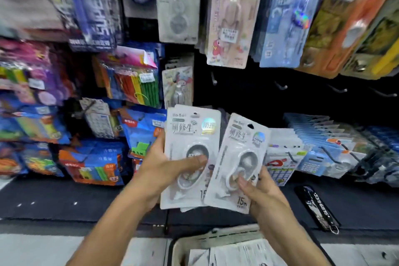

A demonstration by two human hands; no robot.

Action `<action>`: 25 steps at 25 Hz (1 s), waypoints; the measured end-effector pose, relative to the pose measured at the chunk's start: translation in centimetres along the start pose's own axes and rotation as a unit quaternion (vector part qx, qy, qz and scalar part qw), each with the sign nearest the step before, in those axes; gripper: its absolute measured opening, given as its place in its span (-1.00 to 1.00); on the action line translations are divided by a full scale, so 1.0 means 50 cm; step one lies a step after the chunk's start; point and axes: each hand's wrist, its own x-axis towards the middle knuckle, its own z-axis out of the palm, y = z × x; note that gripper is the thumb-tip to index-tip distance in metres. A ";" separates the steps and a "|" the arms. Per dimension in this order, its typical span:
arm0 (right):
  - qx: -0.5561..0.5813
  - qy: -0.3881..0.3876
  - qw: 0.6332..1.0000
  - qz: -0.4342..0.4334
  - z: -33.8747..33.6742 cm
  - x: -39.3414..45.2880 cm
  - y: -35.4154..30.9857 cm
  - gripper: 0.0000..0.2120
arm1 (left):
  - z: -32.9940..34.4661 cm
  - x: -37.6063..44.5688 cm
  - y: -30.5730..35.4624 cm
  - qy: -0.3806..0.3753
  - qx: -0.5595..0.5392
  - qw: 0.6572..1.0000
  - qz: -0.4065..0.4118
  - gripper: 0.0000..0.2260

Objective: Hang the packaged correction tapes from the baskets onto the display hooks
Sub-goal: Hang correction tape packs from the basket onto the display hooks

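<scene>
White packs [190,153] in both grips

White pkgs [236,162] (grey print), beige basket [216,241]

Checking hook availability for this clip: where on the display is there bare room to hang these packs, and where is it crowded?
Bare hooks stand on the dark panel below the upper hanging packs and above the blue packs at right. The colourful packs at left are crowded. The left hand and right hand each hold correction tape packs.
</scene>
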 end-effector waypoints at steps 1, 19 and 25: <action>-0.027 -0.013 0.999 -0.017 0.016 0.011 -0.031 -0.51 | -0.020 0.013 0.046 0.003 0.014 1.000 0.021 -0.28; -0.084 0.152 0.982 -0.077 0.114 0.129 -0.104 -0.46 | -0.053 0.004 0.122 0.048 -0.109 0.991 0.066 -0.32; -0.183 -0.007 0.972 -0.147 0.174 0.088 -0.102 -0.57 | -0.020 0.008 0.107 0.029 -0.065 0.997 0.035 -0.44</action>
